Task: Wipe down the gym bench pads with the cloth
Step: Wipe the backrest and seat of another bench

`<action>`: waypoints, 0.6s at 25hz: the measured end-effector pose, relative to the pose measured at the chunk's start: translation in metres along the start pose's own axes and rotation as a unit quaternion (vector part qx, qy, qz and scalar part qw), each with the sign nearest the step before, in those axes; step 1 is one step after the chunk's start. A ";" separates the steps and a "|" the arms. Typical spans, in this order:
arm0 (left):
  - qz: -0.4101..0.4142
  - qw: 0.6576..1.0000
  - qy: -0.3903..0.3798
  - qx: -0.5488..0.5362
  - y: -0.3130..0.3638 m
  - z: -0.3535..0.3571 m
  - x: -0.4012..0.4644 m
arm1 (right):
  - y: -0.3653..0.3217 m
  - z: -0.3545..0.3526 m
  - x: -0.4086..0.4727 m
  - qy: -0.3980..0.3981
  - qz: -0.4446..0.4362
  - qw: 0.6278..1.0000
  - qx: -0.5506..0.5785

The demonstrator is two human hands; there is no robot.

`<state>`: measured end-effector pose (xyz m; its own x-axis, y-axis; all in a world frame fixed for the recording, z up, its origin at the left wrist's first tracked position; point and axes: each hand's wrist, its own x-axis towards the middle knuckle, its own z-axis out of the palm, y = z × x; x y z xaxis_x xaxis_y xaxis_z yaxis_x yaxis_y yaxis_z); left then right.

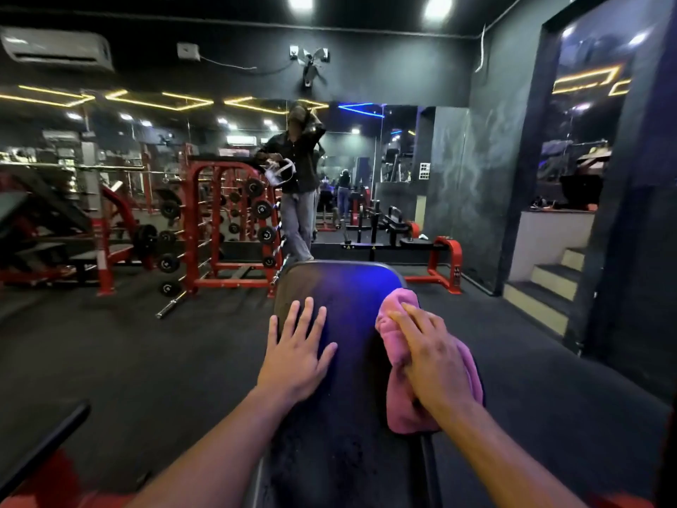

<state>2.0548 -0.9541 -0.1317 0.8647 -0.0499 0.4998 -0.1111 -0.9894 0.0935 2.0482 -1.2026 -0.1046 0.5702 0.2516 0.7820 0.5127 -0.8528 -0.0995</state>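
Both forearms reach over the bench pad [344, 295], whose long axis runs straight away from the camera: the left hand [296, 355] rests flat with fingers spread, while the right hand [432, 361] presses the pink cloth [397, 324] against the pad's right edge, unwiped length ahead.

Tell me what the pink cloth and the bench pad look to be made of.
Pink cloth: soft, fuzzy fabric, likely microfibre or terry; it bunches and drapes over the pad's edge under the right hand.
Bench pad: smooth black covering, probably vinyl or faux leather; it reflects the blue light with a soft sheen.
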 end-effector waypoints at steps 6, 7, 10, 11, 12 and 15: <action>0.010 0.997 0.068 0.022 -0.004 0.019 -0.004 | -0.023 0.046 -0.014 -0.130 -0.027 0.986 -0.097; 0.013 0.996 0.078 0.027 -0.005 0.021 -0.001 | -0.020 0.052 0.001 -0.121 -0.008 0.988 -0.094; 0.015 0.995 0.088 0.039 -0.007 0.026 0.001 | -0.007 0.066 0.055 -0.131 0.019 0.988 -0.083; 0.017 0.995 0.094 0.043 -0.007 0.029 -0.001 | 0.001 0.071 0.076 -0.138 0.032 0.986 -0.084; 0.017 0.994 0.099 0.046 -0.008 0.030 -0.001 | 0.009 0.075 0.099 -0.134 0.045 0.987 -0.081; 0.021 0.993 0.106 0.041 -0.008 0.029 -0.001 | 0.025 0.081 0.152 -0.132 0.094 0.986 -0.049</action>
<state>2.0692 -0.9501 -0.1581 0.7373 -0.0696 0.6720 -0.0970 -0.9953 0.0034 2.1992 -1.1485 -0.0380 0.8027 0.1843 0.5672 0.3249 -0.9327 -0.1568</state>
